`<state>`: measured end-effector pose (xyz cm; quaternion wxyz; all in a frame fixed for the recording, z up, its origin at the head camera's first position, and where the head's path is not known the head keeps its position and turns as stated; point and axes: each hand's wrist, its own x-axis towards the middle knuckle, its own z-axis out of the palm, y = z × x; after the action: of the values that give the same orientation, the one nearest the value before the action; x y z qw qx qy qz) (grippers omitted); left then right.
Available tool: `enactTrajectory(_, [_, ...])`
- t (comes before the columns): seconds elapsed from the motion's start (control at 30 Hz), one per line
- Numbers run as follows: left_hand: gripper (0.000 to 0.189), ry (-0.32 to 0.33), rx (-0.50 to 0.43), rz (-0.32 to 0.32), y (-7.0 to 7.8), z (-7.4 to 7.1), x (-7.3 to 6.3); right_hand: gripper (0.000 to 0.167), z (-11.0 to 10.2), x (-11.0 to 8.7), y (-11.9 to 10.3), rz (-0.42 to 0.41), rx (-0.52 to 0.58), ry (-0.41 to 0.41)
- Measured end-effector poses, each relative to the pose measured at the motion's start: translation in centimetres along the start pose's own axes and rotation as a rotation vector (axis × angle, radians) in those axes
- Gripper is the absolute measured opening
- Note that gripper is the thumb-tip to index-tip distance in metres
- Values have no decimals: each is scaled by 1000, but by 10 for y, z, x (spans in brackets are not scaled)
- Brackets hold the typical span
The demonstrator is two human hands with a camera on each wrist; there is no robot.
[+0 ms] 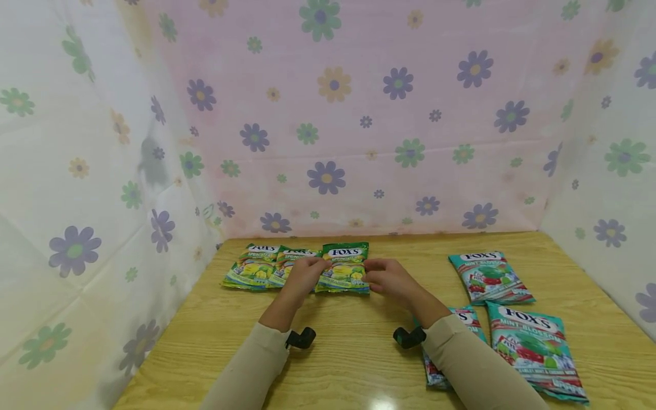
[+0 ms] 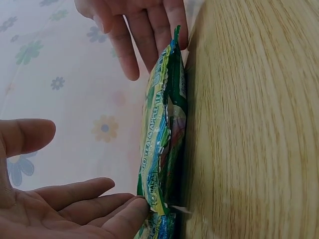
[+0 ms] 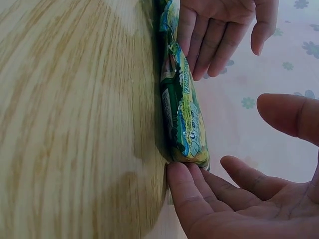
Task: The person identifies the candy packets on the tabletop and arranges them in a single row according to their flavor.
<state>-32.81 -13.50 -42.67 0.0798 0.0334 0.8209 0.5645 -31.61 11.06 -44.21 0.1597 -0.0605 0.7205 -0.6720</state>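
Note:
A green and yellow Fox's candy bag [image 1: 344, 274] lies on the table between the two hands, rightmost in a row of similar bags. My left hand [image 1: 304, 274] is at its left edge, overlapping the middle bag [image 1: 279, 272] in the head view. In the left wrist view, that hand's straight fingers [image 2: 127, 214] reach the bag's end, thumb held apart. On the opposite edge, my right hand [image 1: 392, 278] has its fingertips [image 3: 179, 172] touching the bag's end near the tabletop. Its thumb also stands away from the bag.
Leftmost in the row is another green bag [image 1: 252, 267]. To the right lie teal Mint Blossom bags: one at the back [image 1: 492, 278], one at the front [image 1: 535, 350], and one partly hidden [image 1: 468, 320] by the right forearm. A flowered cloth [image 1: 359, 125] encloses the wooden table [image 1: 348, 353].

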Motion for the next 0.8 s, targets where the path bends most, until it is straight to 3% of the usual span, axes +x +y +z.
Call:
enactTrajectory(0.43, [53,24,-16,-9,2,0,-1,60,-8,-4,-4,-1,-15,-41])
enactTrajectory(0.57, [61,25,-27,2,10,7,-6,63,-11,-11,-16,7,-44,-57])
enactTrajectory(0.8, [55,-50,-74,64,23,27,-9,62,-25,-27,-34,-11,-138,-65])
